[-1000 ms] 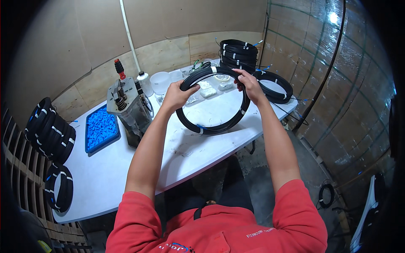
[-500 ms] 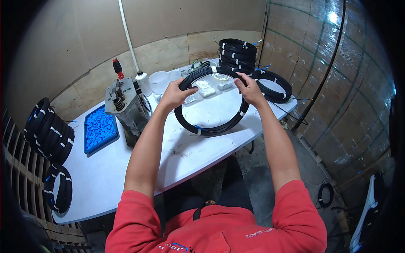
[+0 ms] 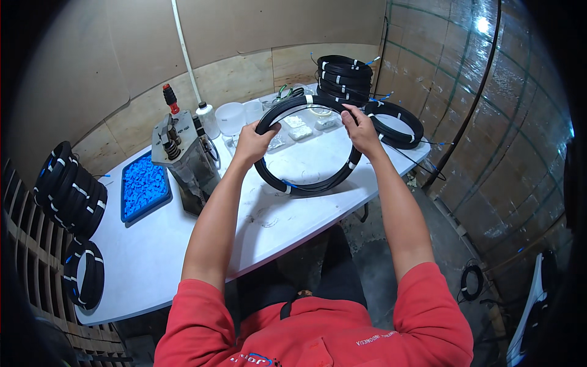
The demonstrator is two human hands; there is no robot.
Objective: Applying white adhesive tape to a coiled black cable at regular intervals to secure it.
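A coil of black cable [image 3: 274, 175], bound with white tape bands, is held up in front of me, tilted over the white table [image 3: 269, 235]. My left hand [image 3: 254, 142] grips its upper left side, the thumb on the inner edge. Around the upper right side my right hand [image 3: 361, 129] is closed, its thumb and fingers on the ring. A small blue piece [image 3: 288, 183] shows at the coil's lower left. Through the ring, clear packs of small white parts [image 3: 297, 128] are visible on the table.
A blue tray of blue pieces [image 3: 145, 186] lies left of a metal hand press [image 3: 185, 160]. Coil stacks stand at far left [image 3: 73, 192] and back right [image 3: 344, 78], with another coil [image 3: 396, 125] beside the latter. White tubs [image 3: 230, 118] and a bottle [image 3: 208, 119] stand behind.
The coil has tilted slightly, its upper left edge shifting a little left and up. My left hand has moved slightly with it; both hands keep their grip.
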